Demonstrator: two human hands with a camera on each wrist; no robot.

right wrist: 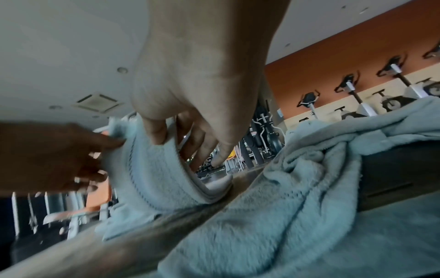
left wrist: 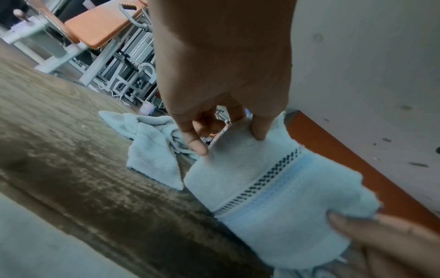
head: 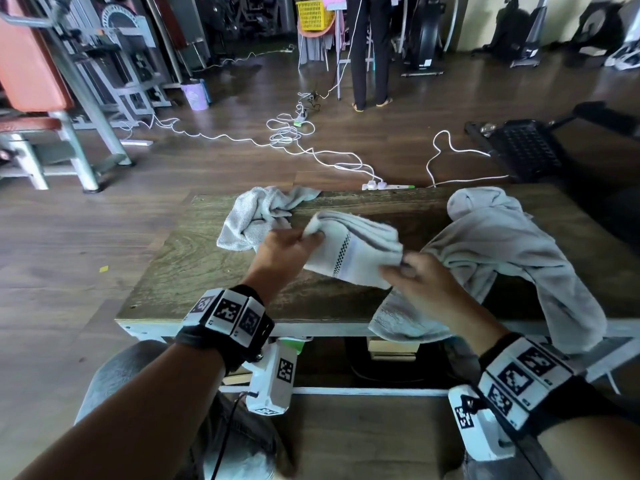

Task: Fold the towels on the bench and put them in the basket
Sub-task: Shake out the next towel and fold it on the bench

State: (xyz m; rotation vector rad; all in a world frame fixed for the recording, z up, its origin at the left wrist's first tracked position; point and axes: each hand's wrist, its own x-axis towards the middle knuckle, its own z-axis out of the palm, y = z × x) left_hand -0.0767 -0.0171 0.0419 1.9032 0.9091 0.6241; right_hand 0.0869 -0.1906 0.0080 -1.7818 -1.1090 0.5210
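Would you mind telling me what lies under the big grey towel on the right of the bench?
The big grey towel lies on the wooden bench and hangs over its near edge. Whatever else sits beneath it is covered.

The bench (head: 194,271) top is dark, grainy wood, matt and a bit worn, on a pale painted metal frame. The folded towel (head: 353,254) at the centre is soft terry cloth, with a smooth woven band of black checks. At ten o'clock the crumpled towel (head: 252,220) is nubby grey cloth; at three o'clock the large towel (head: 502,244) is fluffy, plush pile. The floor (head: 69,237) is wood-look plank with a slight sheen. At twelve o'clock the yellow basket (head: 313,13) is latticed plastic.
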